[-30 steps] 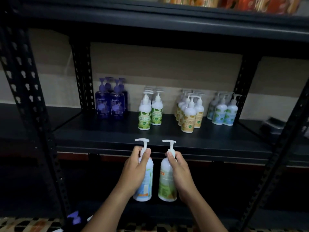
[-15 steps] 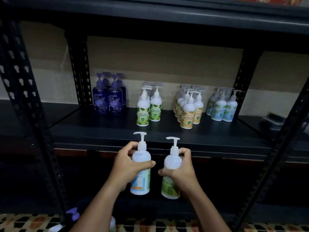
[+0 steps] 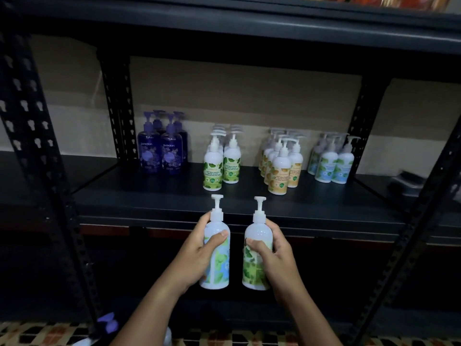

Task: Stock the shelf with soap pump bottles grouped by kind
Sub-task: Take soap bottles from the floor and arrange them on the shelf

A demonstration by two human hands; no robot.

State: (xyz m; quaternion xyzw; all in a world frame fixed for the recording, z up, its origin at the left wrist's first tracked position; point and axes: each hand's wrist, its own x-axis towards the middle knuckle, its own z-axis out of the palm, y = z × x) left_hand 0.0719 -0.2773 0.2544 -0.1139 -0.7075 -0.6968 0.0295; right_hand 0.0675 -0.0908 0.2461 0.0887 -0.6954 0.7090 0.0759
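Both grips are closed on upright white pump bottles held side by side, apart, before the front edge of the black shelf (image 3: 154, 198): the left hand (image 3: 199, 255) wraps the blue-and-green-label bottle (image 3: 217, 255), the right hand (image 3: 277, 253) the green-label bottle (image 3: 253, 255). On the shelf, from 10 to 2 o'clock of the hands, stand four groups: purple bottles (image 3: 162, 151), green-label bottles (image 3: 222, 166), orange-label bottles (image 3: 280, 166) and blue-label bottles (image 3: 331, 161).
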